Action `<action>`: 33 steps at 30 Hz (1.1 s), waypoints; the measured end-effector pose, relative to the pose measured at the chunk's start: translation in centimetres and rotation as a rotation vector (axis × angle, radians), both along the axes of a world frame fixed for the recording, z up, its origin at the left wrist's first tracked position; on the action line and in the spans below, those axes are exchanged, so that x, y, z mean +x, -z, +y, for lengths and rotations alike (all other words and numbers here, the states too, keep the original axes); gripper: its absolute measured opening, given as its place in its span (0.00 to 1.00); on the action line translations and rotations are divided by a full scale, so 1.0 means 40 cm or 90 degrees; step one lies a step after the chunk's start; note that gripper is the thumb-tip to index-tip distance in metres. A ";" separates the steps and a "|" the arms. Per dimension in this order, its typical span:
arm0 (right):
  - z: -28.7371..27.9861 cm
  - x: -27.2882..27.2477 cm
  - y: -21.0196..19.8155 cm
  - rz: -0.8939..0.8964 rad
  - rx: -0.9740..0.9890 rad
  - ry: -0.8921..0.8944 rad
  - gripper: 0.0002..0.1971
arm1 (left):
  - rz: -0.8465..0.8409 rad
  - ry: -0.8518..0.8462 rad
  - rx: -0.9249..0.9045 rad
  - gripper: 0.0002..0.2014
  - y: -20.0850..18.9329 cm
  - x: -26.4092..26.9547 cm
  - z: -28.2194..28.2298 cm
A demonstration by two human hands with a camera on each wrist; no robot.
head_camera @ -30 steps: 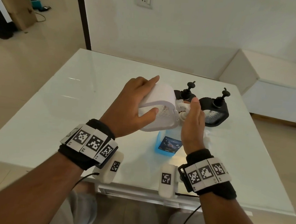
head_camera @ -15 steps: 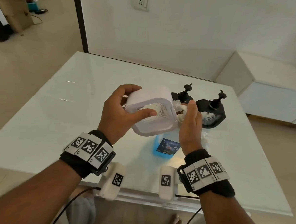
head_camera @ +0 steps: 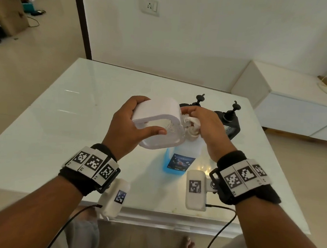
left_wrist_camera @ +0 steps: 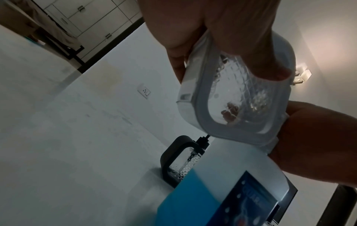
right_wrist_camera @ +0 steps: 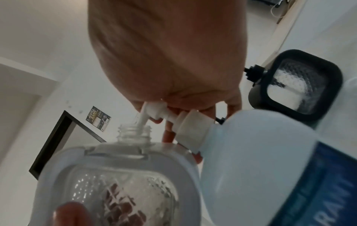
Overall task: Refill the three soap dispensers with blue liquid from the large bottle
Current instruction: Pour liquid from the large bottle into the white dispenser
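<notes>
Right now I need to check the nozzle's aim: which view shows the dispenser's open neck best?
Right wrist: the neck shows clearly, pump nozzle at its mouth. The head view hides it behind the right hand; the left wrist shows only the dispenser body.

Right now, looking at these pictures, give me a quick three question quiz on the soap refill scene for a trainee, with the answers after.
1. True or false: the white dispenser stands upright on the table.
2. Where does the spout of the large bottle's pump point? A: into the white dispenser's open neck; B: at a black dispenser; C: at the floor.
3. Fill in: the white dispenser is held by the ____ hand.

Key
1. False: the left hand holds it tipped above the table.
2. A: the right hand is on the pump, over the large bottle.
3. left
</notes>
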State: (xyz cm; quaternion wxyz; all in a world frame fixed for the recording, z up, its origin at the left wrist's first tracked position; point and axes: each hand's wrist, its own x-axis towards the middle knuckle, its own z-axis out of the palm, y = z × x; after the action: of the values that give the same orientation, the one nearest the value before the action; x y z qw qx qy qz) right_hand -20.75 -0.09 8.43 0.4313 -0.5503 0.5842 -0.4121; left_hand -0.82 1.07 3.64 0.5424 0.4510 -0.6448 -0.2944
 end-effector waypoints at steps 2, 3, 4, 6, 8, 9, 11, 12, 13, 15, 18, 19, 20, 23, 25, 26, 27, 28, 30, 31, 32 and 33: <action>-0.009 0.006 -0.008 -0.029 0.046 0.023 0.24 | -0.003 -0.009 -0.009 0.34 0.001 -0.001 0.001; -0.013 0.012 -0.009 -0.064 0.068 0.046 0.29 | -0.005 -0.014 -0.016 0.33 0.002 -0.001 0.000; -0.016 0.018 -0.007 -0.098 0.090 0.070 0.32 | -0.006 -0.019 -0.024 0.32 0.002 -0.001 0.000; -0.015 0.029 -0.005 -0.147 0.125 0.115 0.34 | -0.002 -0.021 -0.039 0.31 0.002 -0.003 -0.001; -0.019 0.032 -0.007 -0.137 0.128 0.138 0.33 | -0.002 -0.025 -0.053 0.31 0.000 -0.004 -0.004; -0.022 0.033 -0.007 -0.117 0.121 0.139 0.32 | -0.005 -0.024 -0.057 0.31 -0.001 -0.005 -0.004; -0.025 0.034 -0.012 -0.064 0.108 0.126 0.28 | -0.010 -0.019 -0.062 0.30 -0.003 -0.006 -0.003; -0.026 0.033 -0.016 -0.042 0.108 0.116 0.26 | -0.013 -0.017 -0.064 0.30 -0.003 -0.005 -0.003; -0.026 0.031 -0.018 -0.023 0.111 0.102 0.24 | -0.016 -0.014 -0.065 0.30 -0.003 -0.005 -0.002; -0.029 0.027 -0.025 0.012 0.113 0.078 0.22 | -0.025 -0.011 -0.070 0.30 -0.005 -0.005 0.002; -0.037 0.019 -0.026 0.153 0.072 0.054 0.23 | -0.025 -0.009 -0.070 0.30 -0.005 -0.007 0.006; -0.041 0.013 -0.025 0.218 0.048 0.056 0.24 | -0.024 -0.011 -0.070 0.30 -0.005 -0.008 0.007; -0.045 0.006 -0.027 0.262 0.022 0.065 0.26 | -0.024 -0.011 -0.070 0.30 -0.005 -0.009 0.007; -0.058 -0.008 -0.036 0.227 0.017 0.090 0.27 | -0.023 -0.011 -0.069 0.30 -0.004 -0.011 0.008; -0.063 -0.010 -0.041 0.220 0.039 0.100 0.27 | -0.028 -0.012 -0.067 0.30 -0.003 -0.011 0.008; -0.065 -0.010 -0.040 0.245 0.046 0.100 0.26 | -0.029 -0.013 -0.068 0.30 -0.003 -0.012 0.008; -0.065 -0.010 -0.038 0.275 0.051 0.101 0.25 | -0.029 -0.015 -0.070 0.30 -0.002 -0.012 0.007; -0.065 -0.009 -0.035 0.302 0.056 0.103 0.24 | -0.031 -0.016 -0.071 0.29 -0.001 -0.011 0.007; -0.064 -0.007 -0.032 0.348 0.053 0.105 0.23 | -0.033 -0.018 -0.073 0.29 -0.001 -0.010 0.005; -0.062 -0.005 -0.033 0.369 0.044 0.105 0.22 | -0.032 -0.018 -0.073 0.29 -0.001 -0.010 0.005; -0.061 -0.004 -0.035 0.387 0.035 0.103 0.22 | -0.030 -0.019 -0.074 0.30 -0.002 -0.010 0.005; -0.061 -0.003 -0.034 0.403 0.028 0.101 0.22 | -0.030 -0.020 -0.074 0.30 -0.002 -0.011 0.005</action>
State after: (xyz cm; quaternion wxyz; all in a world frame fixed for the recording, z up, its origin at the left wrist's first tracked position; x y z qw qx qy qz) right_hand -20.85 -2.52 9.81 0.2068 -0.5943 0.7392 -0.2401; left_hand -1.25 1.27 3.73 0.5570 0.4357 -0.6660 -0.2374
